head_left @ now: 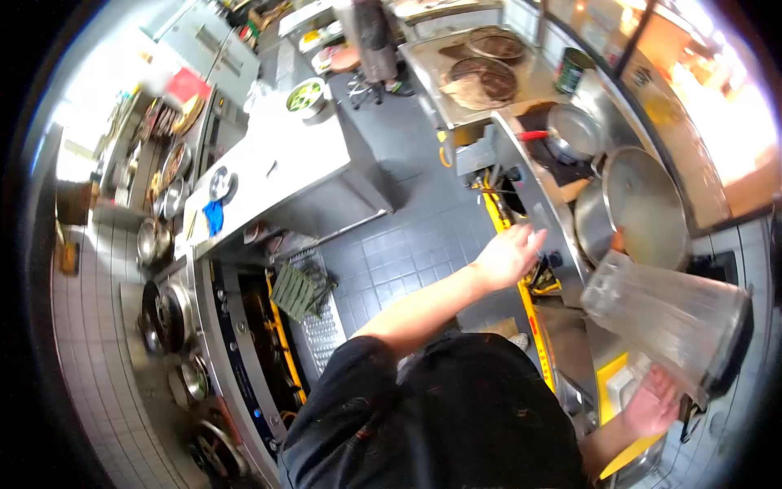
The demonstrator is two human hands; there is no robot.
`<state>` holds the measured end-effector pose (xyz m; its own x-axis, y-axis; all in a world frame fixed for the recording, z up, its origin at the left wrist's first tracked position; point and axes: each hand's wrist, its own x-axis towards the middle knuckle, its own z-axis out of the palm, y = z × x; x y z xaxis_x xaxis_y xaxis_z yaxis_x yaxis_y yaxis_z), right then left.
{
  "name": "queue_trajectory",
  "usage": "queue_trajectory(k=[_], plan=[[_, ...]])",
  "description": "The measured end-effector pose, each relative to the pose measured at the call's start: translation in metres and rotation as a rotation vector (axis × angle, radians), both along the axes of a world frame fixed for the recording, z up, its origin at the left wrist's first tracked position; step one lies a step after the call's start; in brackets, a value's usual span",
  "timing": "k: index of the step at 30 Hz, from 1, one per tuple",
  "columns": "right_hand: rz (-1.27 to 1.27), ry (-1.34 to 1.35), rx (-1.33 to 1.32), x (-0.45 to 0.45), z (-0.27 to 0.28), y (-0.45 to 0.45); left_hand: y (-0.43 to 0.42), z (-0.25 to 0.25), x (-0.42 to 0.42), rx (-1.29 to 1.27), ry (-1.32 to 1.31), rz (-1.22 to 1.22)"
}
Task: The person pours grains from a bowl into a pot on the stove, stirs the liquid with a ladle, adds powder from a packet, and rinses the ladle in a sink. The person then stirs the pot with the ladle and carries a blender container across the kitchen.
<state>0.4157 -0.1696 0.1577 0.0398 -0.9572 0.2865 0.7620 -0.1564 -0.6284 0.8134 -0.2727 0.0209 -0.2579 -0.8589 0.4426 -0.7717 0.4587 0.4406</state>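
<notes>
My right hand (654, 403) grips the lower edge of a clear plastic container (664, 314). The container is tilted, one end close to a large steel pot (588, 224). A wide round metal piece (648, 204), perhaps a lid or a second pot, leans over that pot. Something small and orange-brown shows at the pot's near edge, too small to name. My left hand (511, 257) hovers at the stove's front edge with fingers loosely apart and nothing visible in it. Beyond the pot is a steel pan (573, 130) with a red handle.
A yellow gas pipe (533, 326) runs along the stove front. Behind me stands a white-topped counter (281, 155) with a bowl of greens (305, 98). Another stove line (236, 359) with woks is at left. A person (375, 41) stands in the aisle.
</notes>
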Motion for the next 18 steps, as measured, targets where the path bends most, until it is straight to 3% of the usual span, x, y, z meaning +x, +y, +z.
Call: queue_trajectory(k=[5,6,8,13,18], plan=[[0.296,-0.003,0.124,0.137,-0.057,-0.072,0.142,-0.131,0.143,0.841,-0.194,0.349],[0.291,0.114,0.127,0.163,-0.072,-0.087,0.172,-0.161,0.161,1.005,-0.259,0.396],[0.278,0.299,0.110,0.229,-0.082,-0.108,0.229,-0.171,0.196,1.183,-0.195,0.462],[0.354,0.516,0.183,0.350,-0.117,-0.160,0.298,-0.189,0.227,1.370,-0.098,0.662],[0.443,0.547,0.213,0.429,-0.153,-0.219,0.271,-0.189,0.234,1.348,0.065,0.791]])
